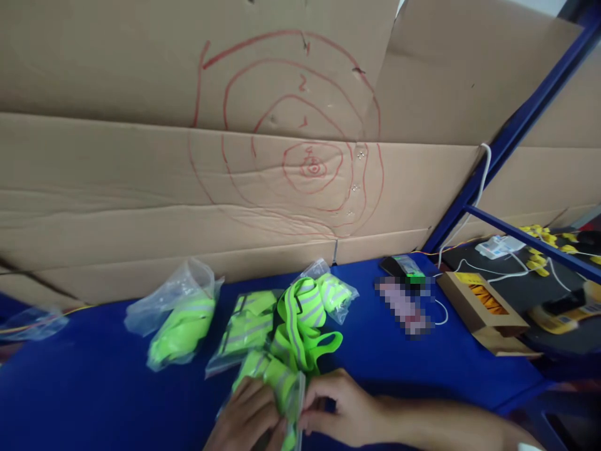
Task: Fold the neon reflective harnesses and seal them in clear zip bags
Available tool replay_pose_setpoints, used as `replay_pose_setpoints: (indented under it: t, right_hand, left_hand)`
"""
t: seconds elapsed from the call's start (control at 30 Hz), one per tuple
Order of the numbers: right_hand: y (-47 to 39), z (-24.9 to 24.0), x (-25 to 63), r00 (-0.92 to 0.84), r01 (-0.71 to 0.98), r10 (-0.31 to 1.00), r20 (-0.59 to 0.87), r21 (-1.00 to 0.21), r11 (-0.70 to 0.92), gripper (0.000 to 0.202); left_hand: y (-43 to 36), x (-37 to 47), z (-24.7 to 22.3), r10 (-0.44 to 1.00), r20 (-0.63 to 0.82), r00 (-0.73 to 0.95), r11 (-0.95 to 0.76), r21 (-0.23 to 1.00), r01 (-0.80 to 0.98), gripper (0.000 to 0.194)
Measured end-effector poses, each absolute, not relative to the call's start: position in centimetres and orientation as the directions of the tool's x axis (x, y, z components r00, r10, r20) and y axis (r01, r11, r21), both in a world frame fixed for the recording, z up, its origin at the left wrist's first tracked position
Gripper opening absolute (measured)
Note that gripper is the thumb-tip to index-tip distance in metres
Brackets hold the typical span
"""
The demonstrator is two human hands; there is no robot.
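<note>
At the bottom centre, a clear plastic bag (270, 369) has neon-green reflective strap folded inside. My left hand (248, 416) lies over its near side with curled fingers, gripping it. Thumb and fingertips of my right hand (342, 407) pinch the bag's right edge, which stands up as a pale strip. Just beyond my hands is a loose green strap (300, 307) with grey stripes, partly coiled, one loop sticking out to the right. Around it sit more bagged green straps: one bag (251, 322) to its left, a smaller one (335, 291) behind right, and a bulky one (183, 319) farther left.
The table (107, 388) is blue. Cardboard (117, 169) with hand-drawn red rings stands behind it. On the right are a black-and-green device (408, 268), a blurred-out pinkish item (404, 304), an open carton (483, 304) and a blue metal frame (511, 122). Crumpled plastic (35, 322) lies far left.
</note>
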State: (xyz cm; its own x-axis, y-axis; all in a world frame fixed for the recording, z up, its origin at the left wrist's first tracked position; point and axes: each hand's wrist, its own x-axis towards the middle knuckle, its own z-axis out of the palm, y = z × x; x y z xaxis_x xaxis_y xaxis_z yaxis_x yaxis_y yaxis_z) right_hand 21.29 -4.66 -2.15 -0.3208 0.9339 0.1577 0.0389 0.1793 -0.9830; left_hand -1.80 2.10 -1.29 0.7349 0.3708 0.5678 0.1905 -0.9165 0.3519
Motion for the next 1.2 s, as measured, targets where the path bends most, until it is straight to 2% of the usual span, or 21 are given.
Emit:
replay_pose_setpoints:
  t: [0.23,0.33,0.47,0.53,0.63,0.73,0.8,0.9,1.03,1.13,1.2]
  right_hand:
    - [-3.8,-1.8,20.7,-0.375,-0.11,0.927,0.01,-0.993,-0.033,0.047]
    - [-3.3,-2.0,20.6,-0.373,-0.133,0.927,-0.029,-0.988,-0.084,0.053]
    - [-3.4,-2.2,20.5,-0.303,-0.099,0.953,-0.023,-0.994,-0.055,0.05]
    - [-3.8,-2.0,20.4,-0.282,-0.074,0.959,0.013,-0.997,-0.009,0.046]
    - [-4.5,-1.7,20.2,-0.341,-0.028,0.935,0.092,-0.996,0.088,0.037]
    - [-4.8,-1.5,19.9,-0.406,0.027,0.904,0.13,-0.988,0.154,0.032]
    - [-4.9,-1.6,19.7,-0.401,0.061,0.907,0.133,-0.983,0.171,0.032]
    - [-4.8,-1.5,19.3,-0.365,0.089,0.919,0.147,-0.978,0.191,0.03]
    - [-4.8,-1.1,19.0,-0.233,0.141,0.953,0.196,-0.962,0.232,0.022]
    - [-4.9,-0.6,18.8,-0.172,0.199,0.965,0.198,-0.952,0.231,0.023]
    - [-5.0,-0.3,18.8,-0.148,0.234,0.966,0.211,-0.942,0.242,0.022]
  left_hand:
    - [1.4,-2.2,0.8,0.542,0.554,0.633,-0.8,0.571,0.185,0.029]
    - [1.3,-2.0,0.6,0.594,0.552,0.585,-0.77,0.601,0.213,0.031]
    - [0.7,-1.6,0.3,0.579,0.638,0.508,-0.813,0.497,0.302,0.028]
    - [0.2,-1.5,0.4,0.526,0.71,0.468,-0.85,0.419,0.319,0.029]
    - [-0.6,-1.5,0.7,0.425,0.693,0.582,-0.905,0.307,0.295,0.023]
    - [-0.8,-1.4,0.8,0.409,0.597,0.69,-0.912,0.283,0.296,0.027]
    - [-0.5,-1.5,0.8,0.433,0.551,0.713,-0.899,0.324,0.295,0.026]
    - [0.2,-1.7,1.2,0.48,0.44,0.759,-0.843,0.47,0.261,0.023]
    - [0.9,-1.8,1.7,0.542,0.313,0.78,-0.725,0.644,0.245,0.036]
    - [0.8,-1.5,1.4,0.586,0.334,0.738,-0.695,0.675,0.247,0.038]
    - [0.5,-1.2,1.1,0.588,0.401,0.703,-0.729,0.639,0.245,0.033]
